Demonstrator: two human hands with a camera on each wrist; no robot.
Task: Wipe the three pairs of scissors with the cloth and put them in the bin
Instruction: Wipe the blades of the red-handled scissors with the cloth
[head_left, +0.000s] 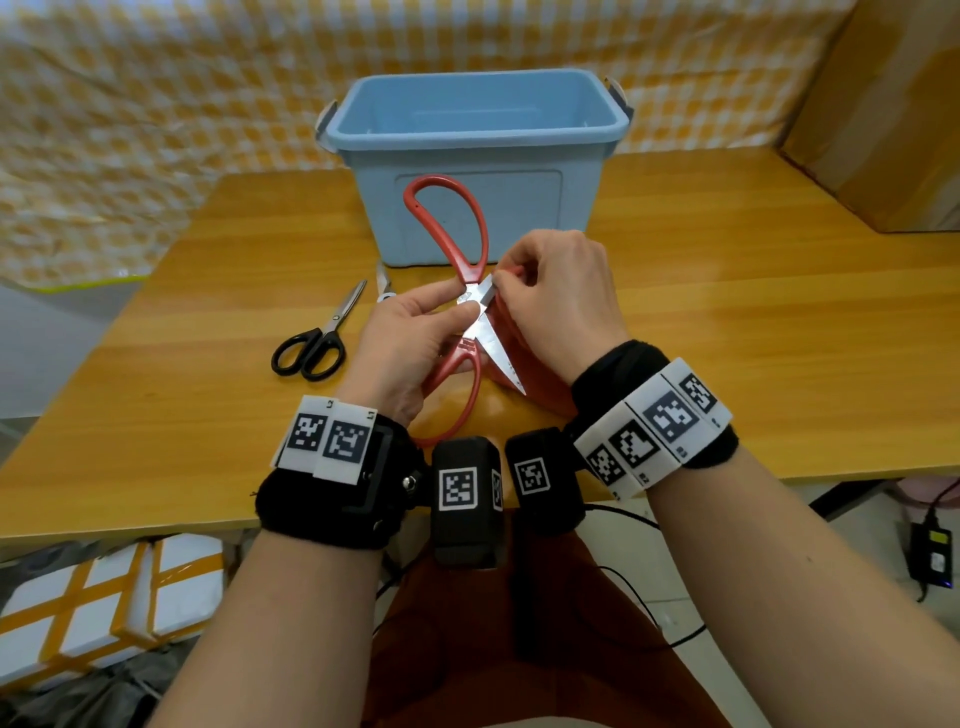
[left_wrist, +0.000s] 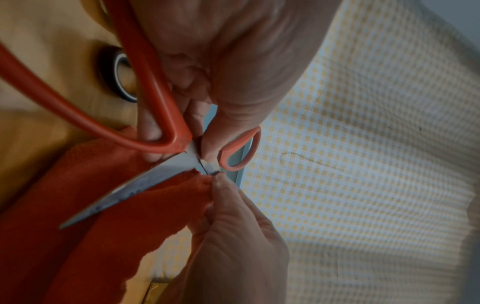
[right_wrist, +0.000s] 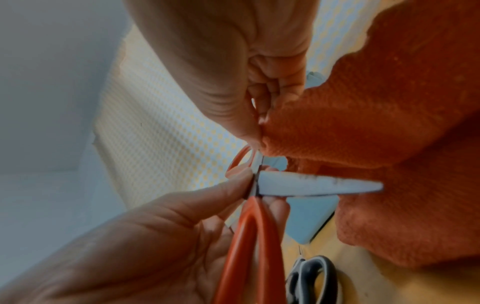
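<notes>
Big red-handled scissors are spread wide open above the table, in front of the blue bin. My left hand pinches them at the pivot, one handle loop running under the palm. My right hand pinches an orange-red cloth around one blade near the pivot; the other blade lies bare. Black-handled scissors lie shut on the table to the left. A third pair shows only its tip behind my left hand. The cloth hangs below the blades.
The wooden table carries the bin at its back middle. A cardboard box stands at the right rear. A yellow checked sheet drapes behind. A roll of tape shows in the left wrist view.
</notes>
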